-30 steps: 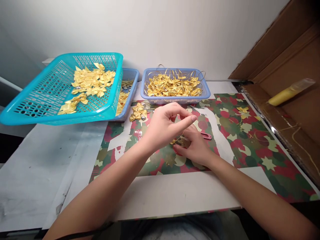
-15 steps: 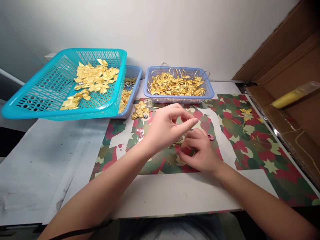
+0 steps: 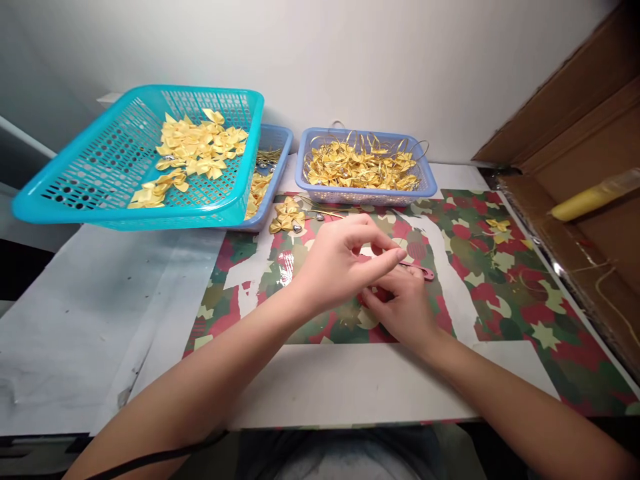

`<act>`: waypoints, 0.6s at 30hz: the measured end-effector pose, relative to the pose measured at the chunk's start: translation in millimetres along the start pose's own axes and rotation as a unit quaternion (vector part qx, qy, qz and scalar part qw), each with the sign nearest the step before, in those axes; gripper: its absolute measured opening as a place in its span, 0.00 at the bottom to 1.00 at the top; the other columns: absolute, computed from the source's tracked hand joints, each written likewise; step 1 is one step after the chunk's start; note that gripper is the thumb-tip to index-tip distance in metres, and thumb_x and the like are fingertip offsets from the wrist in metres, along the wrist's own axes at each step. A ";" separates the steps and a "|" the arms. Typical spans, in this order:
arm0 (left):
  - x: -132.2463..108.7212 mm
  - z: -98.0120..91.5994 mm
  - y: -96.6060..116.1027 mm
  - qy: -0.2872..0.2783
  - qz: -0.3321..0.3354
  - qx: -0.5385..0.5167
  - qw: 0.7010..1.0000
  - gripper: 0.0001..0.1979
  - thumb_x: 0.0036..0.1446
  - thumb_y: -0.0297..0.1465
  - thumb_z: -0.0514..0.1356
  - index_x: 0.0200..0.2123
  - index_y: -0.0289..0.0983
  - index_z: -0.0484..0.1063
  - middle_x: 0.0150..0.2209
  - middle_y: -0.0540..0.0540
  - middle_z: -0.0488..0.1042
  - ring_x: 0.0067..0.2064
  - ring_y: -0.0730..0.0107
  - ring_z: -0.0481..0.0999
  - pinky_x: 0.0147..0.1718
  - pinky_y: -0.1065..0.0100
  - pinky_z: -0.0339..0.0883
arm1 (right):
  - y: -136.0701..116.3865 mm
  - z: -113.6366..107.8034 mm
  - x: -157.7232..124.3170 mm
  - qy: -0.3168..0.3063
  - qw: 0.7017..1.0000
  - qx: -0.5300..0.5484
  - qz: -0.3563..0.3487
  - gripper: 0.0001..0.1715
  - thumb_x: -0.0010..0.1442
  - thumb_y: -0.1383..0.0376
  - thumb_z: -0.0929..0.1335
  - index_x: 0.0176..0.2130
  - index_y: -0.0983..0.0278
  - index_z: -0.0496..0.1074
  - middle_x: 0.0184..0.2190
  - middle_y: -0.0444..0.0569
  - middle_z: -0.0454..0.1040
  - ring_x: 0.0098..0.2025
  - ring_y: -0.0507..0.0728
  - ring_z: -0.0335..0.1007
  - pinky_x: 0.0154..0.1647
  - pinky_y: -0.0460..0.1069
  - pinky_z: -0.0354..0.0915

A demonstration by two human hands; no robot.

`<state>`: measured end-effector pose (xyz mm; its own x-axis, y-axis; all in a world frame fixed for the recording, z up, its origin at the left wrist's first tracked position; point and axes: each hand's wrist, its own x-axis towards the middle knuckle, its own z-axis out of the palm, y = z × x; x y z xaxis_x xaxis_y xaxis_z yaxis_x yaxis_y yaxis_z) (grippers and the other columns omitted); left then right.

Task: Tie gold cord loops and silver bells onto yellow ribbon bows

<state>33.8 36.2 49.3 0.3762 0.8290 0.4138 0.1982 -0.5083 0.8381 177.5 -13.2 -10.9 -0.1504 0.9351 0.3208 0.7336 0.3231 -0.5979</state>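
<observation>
My left hand (image 3: 343, 263) is held over the patterned sheet, thumb and forefinger tips pinched together; whatever is between them is too small to make out. Just beyond and below it, my right hand (image 3: 407, 307) rests low on the sheet with curled fingers. Its fingertips are partly covered by my left hand, so what they grip is hidden. A flat pinkish-red piece with a hole in its end (image 3: 427, 273) pokes out past my right knuckles. To the left of my hands lies a small pile of yellow ribbon bows (image 3: 287, 215) with silver bells (image 3: 297, 228).
A turquoise basket (image 3: 40, 200) of yellow bows stands at left, overlapping a blue basket (image 3: 284, 157). Another blue basket (image 3: 367, 197), full of bows with gold cords, stands at the back. At right are a cardboard box (image 3: 565, 127), a yellow stick (image 3: 575, 202) and a loose bow (image 3: 499, 225).
My left hand has moved slightly right and now overlaps my right hand's fingers. More of the pinkish-red piece shows. The whole view has shifted a little.
</observation>
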 end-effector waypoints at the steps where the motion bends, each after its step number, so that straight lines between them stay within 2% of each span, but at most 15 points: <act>1: 0.3 0.4 0.3 -0.001 0.001 -0.001 1.000 0.05 0.53 0.27 0.65 0.26 0.35 0.78 0.24 0.50 0.73 0.28 0.76 0.69 0.26 0.73 0.60 | 0.5 0.3 0.4 0.000 1.000 0.002 -0.002 0.13 0.56 0.68 0.68 0.21 0.62 0.73 0.17 0.42 0.68 0.25 0.53 0.60 0.33 0.50 0.49; 7: 3.5 0.4 2.3 0.005 0.003 0.004 1.000 0.05 0.54 0.27 0.65 0.26 0.34 0.78 0.25 0.50 0.74 0.28 0.77 0.69 0.27 0.72 0.61 | 3.1 2.5 2.0 -0.010 1.000 0.028 0.005 0.14 0.56 0.69 0.68 0.20 0.62 0.72 0.16 0.41 0.65 0.23 0.52 0.57 0.30 0.48 0.48; 18: 6.5 2.3 5.8 0.010 0.019 -0.009 1.000 0.07 0.54 0.26 0.64 0.24 0.35 0.76 0.25 0.51 0.71 0.27 0.77 0.67 0.26 0.72 0.60 | 3.6 13.4 4.2 0.009 1.000 0.008 0.006 0.16 0.58 0.68 0.67 0.20 0.63 0.71 0.16 0.42 0.65 0.25 0.53 0.61 0.29 0.49 0.47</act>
<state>39.5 38.1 56.1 0.3646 0.8140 0.4521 0.1679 -0.5350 0.8280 170.7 -6.1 -21.6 -0.1288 0.9365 0.3262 0.7242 0.3136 -0.6141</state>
